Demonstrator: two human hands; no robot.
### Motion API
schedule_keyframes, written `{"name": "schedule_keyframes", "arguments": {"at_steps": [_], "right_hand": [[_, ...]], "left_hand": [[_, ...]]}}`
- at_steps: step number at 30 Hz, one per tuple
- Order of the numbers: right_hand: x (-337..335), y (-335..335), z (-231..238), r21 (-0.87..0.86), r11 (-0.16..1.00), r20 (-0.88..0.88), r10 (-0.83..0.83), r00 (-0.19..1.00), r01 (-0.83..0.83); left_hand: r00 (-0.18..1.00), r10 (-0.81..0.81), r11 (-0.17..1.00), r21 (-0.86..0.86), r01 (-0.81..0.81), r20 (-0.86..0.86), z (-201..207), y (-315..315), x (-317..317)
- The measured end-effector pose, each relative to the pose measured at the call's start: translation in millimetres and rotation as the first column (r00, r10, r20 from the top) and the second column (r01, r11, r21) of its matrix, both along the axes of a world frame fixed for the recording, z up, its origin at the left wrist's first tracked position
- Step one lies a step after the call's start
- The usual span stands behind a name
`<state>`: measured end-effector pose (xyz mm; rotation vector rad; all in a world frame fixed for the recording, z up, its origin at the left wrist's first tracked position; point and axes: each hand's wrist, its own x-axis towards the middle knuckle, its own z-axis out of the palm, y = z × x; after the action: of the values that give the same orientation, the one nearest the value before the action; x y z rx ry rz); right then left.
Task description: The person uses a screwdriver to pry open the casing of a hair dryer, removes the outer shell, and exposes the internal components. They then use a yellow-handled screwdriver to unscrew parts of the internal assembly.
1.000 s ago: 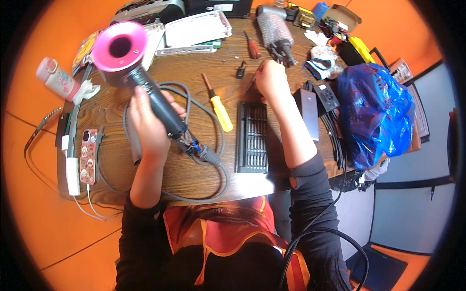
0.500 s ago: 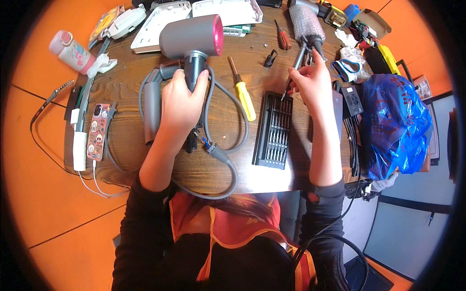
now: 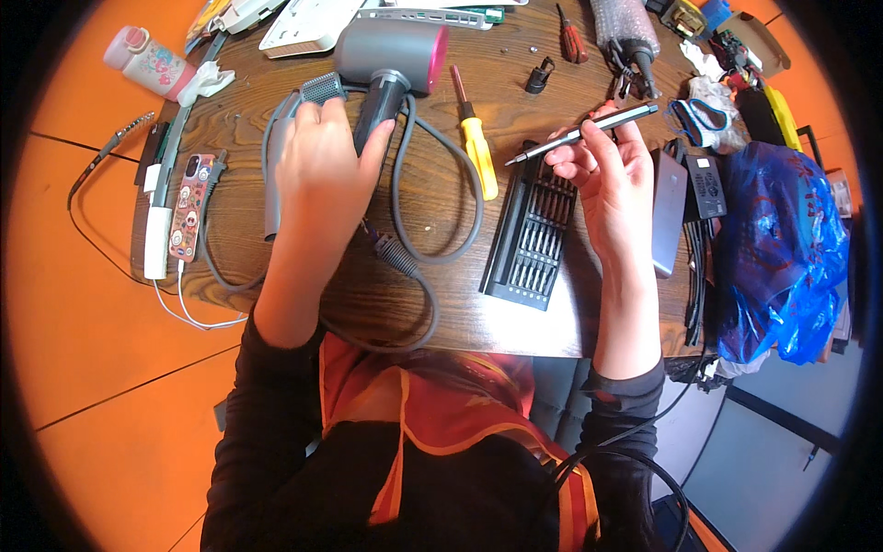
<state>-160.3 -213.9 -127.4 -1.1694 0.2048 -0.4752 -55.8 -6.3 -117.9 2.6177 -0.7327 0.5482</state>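
Note:
My left hand (image 3: 322,170) is closed around the handle of a grey hair dryer (image 3: 391,55) with a pink rim; my palm and fingers hide the lower handle. A slim silver-and-black precision screwdriver (image 3: 598,129) lies between the fingers and thumb of my right hand (image 3: 616,175), its thin tip pointing left. Beneath that tip is a black bit case (image 3: 529,239) holding rows of small bits. Between the hands lies a yellow-handled screwdriver (image 3: 478,156). The dryer's grey cord (image 3: 474,235) loops over the table, with exposed wires partly seen below my left hand.
A second grey tool with a brush-like head (image 3: 322,89) lies left of the dryer. Further left are a patterned phone (image 3: 190,207) and a pink-and-white bottle (image 3: 152,64). A blue plastic bag (image 3: 782,248), a grey box (image 3: 667,212) and a red-handled screwdriver (image 3: 572,41) are to the right.
My right hand has turned palm-up, bringing the screwdriver from upright over the bit case to nearly level. My left hand stays at the dryer's handle. The whole view has shifted slightly.

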Motion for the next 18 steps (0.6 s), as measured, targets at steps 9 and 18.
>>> {"name": "schedule_keyframes", "arguments": {"at_steps": [9,18], "right_hand": [[-6.7,0.3,6.3,0.072,0.997,0.002,0.042,0.999,-0.042],[-33.5,-39.2,22.6,-0.035,0.959,0.440,-0.236,0.866,0.280]], "left_hand": [[0.780,-0.625,0.748,-0.290,0.597,-0.009,13.2,-45.0,-35.0],[0.675,-0.729,0.677,-0.262,0.687,-0.115,26.1,-35.0,-10.8]]}}
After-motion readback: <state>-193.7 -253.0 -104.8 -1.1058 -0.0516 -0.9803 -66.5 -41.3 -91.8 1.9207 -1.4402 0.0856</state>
